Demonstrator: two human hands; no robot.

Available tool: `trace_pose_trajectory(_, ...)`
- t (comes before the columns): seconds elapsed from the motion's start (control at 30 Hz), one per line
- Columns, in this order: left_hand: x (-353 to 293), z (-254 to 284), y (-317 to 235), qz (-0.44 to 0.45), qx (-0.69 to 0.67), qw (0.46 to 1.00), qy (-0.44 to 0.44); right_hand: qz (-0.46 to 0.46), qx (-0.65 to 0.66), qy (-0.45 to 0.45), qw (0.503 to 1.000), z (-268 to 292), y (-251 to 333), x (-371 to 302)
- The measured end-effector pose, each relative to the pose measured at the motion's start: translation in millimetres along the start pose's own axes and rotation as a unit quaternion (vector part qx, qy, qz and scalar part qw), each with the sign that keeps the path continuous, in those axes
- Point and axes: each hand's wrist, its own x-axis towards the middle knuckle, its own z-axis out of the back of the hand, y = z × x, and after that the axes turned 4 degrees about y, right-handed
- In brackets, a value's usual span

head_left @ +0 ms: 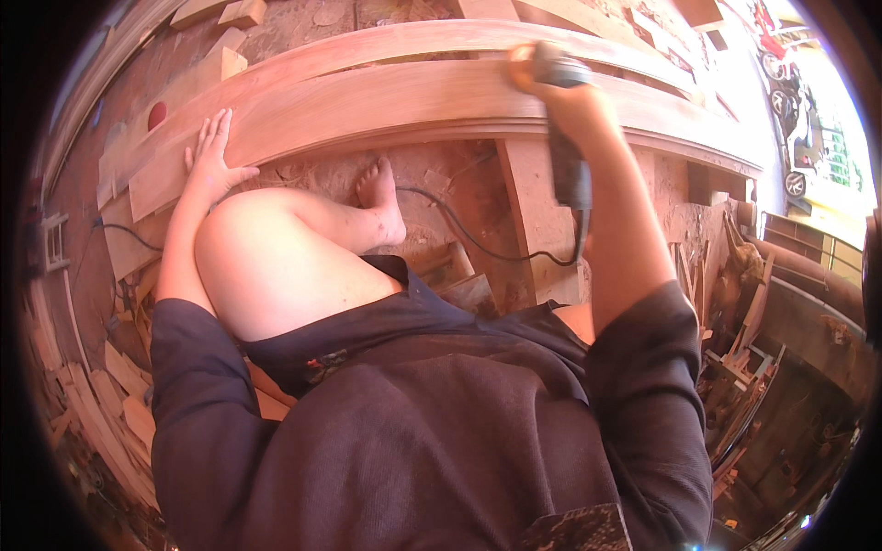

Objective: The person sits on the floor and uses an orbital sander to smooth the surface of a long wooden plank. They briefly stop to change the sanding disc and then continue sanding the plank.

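Note:
My right hand [581, 103] is wrapped round a dark angle grinder [571, 174], its cord trailing down from the rear end. The grinder's head, with a blurred orange disc [524, 68], is over the far part of a long reddish wooden board [386, 96]. I cannot tell whether the disc touches the wood. At the board's left end, my left hand [213, 158] lies flat with fingers stretched out and holds nothing. A second long board [367, 46] runs along the far side, with a narrow gap between the two.
Wooden supports [542, 216] stand beneath the boards. A black cord [450, 213] crosses the dusty floor near my bare foot [378, 197]. A small red round piece [157, 115] is at the far left. Scrap wood [96, 413] lies at the lower left; parked vehicles [790, 110] show at the right.

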Motion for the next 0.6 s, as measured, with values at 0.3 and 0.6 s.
trace_pose_trajectory(0.3, 14.4, -8.3, -2.0, 0.015, 0.006, 1.000, 0.015, 0.144, -0.040, 0.137, 0.979, -56.8, 98.4, -62.9)
trace_pose_trajectory(0.6, 10.1, -9.7, 11.2, 0.030, -0.010, 0.999, 0.016, 0.033, -0.038, 0.020, 0.999, 28.7, -35.2, 7.9)
